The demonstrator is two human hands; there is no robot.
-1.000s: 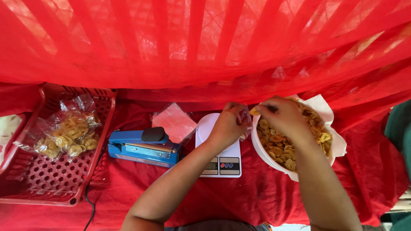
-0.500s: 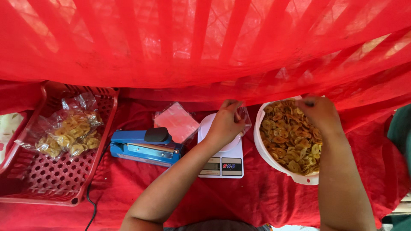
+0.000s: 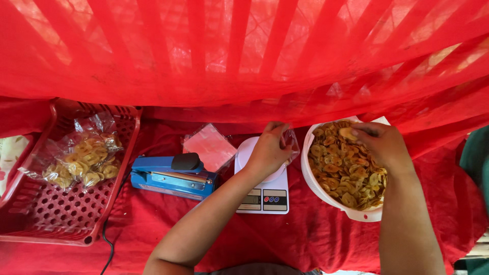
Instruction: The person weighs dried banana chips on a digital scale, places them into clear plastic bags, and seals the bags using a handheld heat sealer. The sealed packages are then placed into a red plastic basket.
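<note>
My left hand rests over the white kitchen scale and holds a small clear plastic bag at the scale's right side. My right hand reaches into the white bowl of yellow banana chips, with its fingers pinching chips at the far rim. The bowl stands just right of the scale on the red cloth.
A blue heat sealer with a black knob lies left of the scale, its cord trailing down. A stack of empty clear bags sits behind it. A red plastic basket at the left holds filled chip bags. Red netting hangs above.
My right hand moved away from the bag by my left hand and back over the bowl, then settled onto the chips. My left hand stayed on the bag at the scale.
</note>
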